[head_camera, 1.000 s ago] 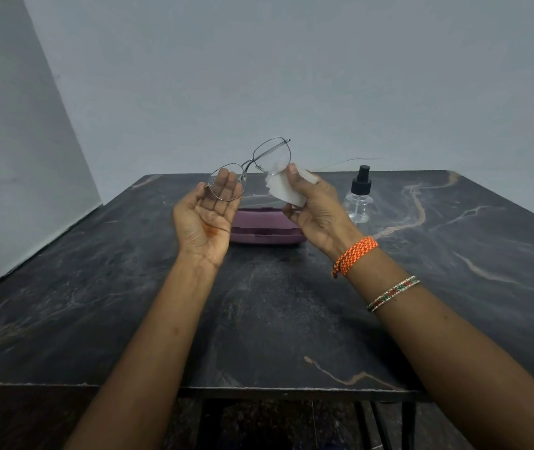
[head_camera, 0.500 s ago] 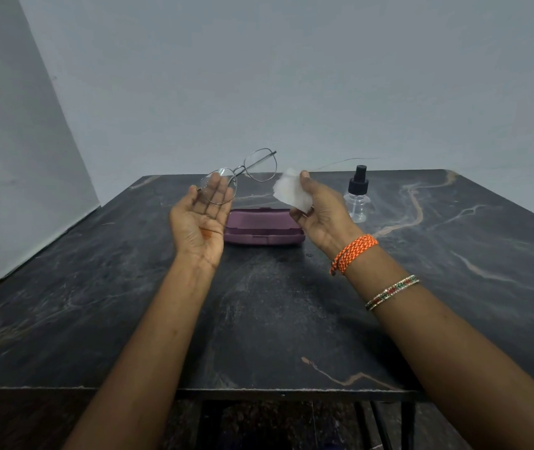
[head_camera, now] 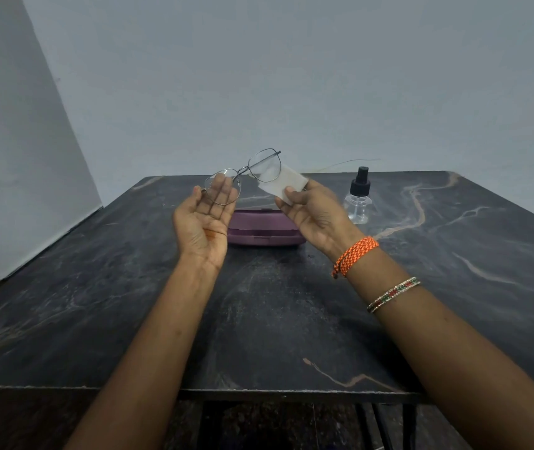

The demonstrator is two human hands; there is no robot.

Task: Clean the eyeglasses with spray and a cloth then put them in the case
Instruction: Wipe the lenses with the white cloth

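Head view showed the task partway through, as I judged it: wiping was under way, and the purple case (head_camera: 260, 228) lay shut on the tabletop (head_camera: 291, 319), so casing was left. The spray bottle (head_camera: 358, 199) stood right of the case, untouched. The left hand (head_camera: 205, 219), palm up, held the eyeglasses (head_camera: 242, 177) by their left lens, fingers spread behind it. The right hand (head_camera: 314, 212) pinched a white cloth (head_camera: 283, 183) between thumb and fingers, raised against the right lens; real contact could not be told. Both hands hovered above the case, forearms reaching from the near edge.
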